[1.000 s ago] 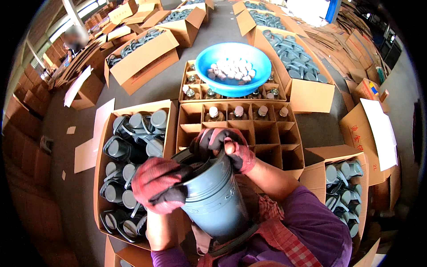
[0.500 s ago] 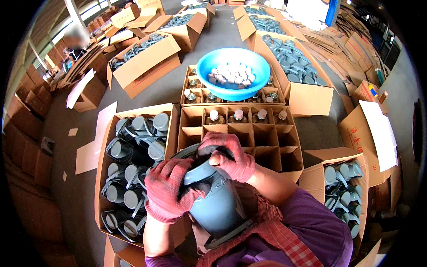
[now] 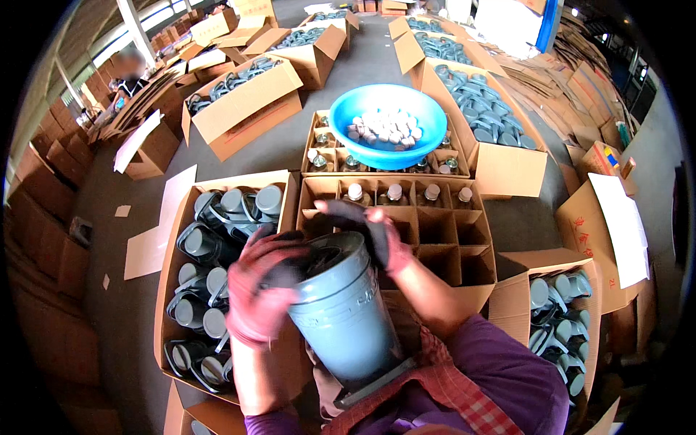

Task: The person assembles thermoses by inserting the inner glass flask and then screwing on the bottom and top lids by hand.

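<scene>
A blue-grey cylindrical container (image 3: 344, 319) with a wide flat foot leans in front of me, its dark upper end tilted away and raised lettering below the rim. My left hand (image 3: 261, 290), in a red glove with a dark palm, is at the left of that rim. Its fingers are smeared by motion, so its grip is unclear. At the far right side of the rim is my right hand (image 3: 373, 235), gloved alike, with fingers stretched out and nothing seen in them. Beyond, a divided carton (image 3: 395, 283) holds a row of capped glass bottles (image 3: 394, 194).
A light-blue basin (image 3: 341, 123) of pale caps rests on another bottle carton (image 3: 313, 161). Open boxes of blue-grey handled parts stand left (image 3: 168, 290) and right (image 3: 511, 290). More boxes line the grey floor aisle (image 3: 341, 61). A person (image 3: 130, 85) is at far left.
Both hands were wrapped round the container's top rim. The right hand has lifted off with its fingers straightened; the left has loosened and blurs. The container's upper end is now more exposed.
</scene>
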{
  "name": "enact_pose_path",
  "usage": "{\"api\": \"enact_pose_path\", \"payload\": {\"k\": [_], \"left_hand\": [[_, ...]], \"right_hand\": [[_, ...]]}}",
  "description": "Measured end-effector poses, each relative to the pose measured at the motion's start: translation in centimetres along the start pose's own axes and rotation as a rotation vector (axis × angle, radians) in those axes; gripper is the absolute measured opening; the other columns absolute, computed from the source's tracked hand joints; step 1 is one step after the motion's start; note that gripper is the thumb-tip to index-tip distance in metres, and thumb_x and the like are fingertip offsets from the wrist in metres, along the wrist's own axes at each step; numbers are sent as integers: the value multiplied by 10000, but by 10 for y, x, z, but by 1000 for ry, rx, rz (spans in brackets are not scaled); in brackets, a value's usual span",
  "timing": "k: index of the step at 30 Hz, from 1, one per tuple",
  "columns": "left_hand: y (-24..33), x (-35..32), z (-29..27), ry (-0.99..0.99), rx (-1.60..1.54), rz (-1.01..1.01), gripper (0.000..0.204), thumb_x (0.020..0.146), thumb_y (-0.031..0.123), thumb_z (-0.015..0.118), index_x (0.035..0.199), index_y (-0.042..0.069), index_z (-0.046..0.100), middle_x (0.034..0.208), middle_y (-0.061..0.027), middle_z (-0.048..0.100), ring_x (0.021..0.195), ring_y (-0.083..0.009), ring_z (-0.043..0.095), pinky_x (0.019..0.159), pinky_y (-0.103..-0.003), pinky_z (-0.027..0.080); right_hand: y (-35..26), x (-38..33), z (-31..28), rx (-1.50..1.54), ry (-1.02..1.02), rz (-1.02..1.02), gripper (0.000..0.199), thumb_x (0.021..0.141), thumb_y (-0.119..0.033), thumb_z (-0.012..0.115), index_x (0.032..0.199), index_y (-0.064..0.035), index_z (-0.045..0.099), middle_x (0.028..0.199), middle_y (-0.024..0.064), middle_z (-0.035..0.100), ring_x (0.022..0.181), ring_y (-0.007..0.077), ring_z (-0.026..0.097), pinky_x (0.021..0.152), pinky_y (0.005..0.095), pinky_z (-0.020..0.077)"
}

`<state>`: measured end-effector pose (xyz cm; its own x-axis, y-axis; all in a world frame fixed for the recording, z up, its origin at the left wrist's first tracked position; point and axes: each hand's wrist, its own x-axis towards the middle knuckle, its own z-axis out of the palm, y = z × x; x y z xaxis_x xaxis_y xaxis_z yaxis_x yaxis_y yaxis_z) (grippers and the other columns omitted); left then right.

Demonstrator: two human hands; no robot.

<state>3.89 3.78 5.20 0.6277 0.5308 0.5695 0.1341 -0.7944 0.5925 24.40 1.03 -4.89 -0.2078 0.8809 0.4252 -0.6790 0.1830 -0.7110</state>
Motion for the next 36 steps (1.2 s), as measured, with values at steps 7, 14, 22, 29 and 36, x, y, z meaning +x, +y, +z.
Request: {"api": "enact_pose_path", "payload": {"k": [7, 14, 22, 29, 36], "left_hand": [[-41, -51, -2, 221, -429, -188, 446, 733, 436, 649, 772, -8, 639, 859, -172, 663, 891, -335, 628, 892, -441, 446], [18, 2, 31, 95, 103, 129, 272, 704, 293, 681, 835, 61, 627, 839, -113, 651, 854, -290, 628, 825, -415, 480], [-61, -54, 41, 281, -1068, -408, 619, 854, 544, 486, 1049, -34, 592, 1055, -225, 602, 936, -327, 597, 910, -420, 436], [-35, -60, 120, 79, -2052, -363, 415, 913, 372, 396, 1098, 15, 502, 1094, -146, 577, 988, -225, 555, 853, -349, 425], [-10, -75, 93, 38, -902, -252, 410, 905, 309, 467, 1172, -3, 467, 1075, -118, 604, 946, -222, 583, 832, -350, 457]], "right_hand": [[-30, 1, 20, -657, -86, -193, 821, 817, -675, 383, 1159, 54, 547, 1129, 176, 589, 1076, 251, 547, 967, 372, 378], [24, 4, -21, 423, -31, 271, 953, 732, -757, 433, 1238, 49, 476, 1258, 201, 505, 1146, 264, 505, 1008, 400, 368], [-68, 8, 41, -955, -404, -46, 511, 837, -458, 501, 1053, -9, 611, 1113, 221, 573, 1115, 375, 502, 975, 421, 366], [-103, 60, 80, -1190, -914, 194, 248, 752, -182, 629, 977, -79, 632, 1035, 128, 612, 1033, 310, 538, 914, 418, 401], [-105, 70, 146, -1641, -1061, 140, 346, 637, -296, 713, 910, -106, 615, 844, 104, 612, 875, 306, 576, 732, 415, 470]]}}
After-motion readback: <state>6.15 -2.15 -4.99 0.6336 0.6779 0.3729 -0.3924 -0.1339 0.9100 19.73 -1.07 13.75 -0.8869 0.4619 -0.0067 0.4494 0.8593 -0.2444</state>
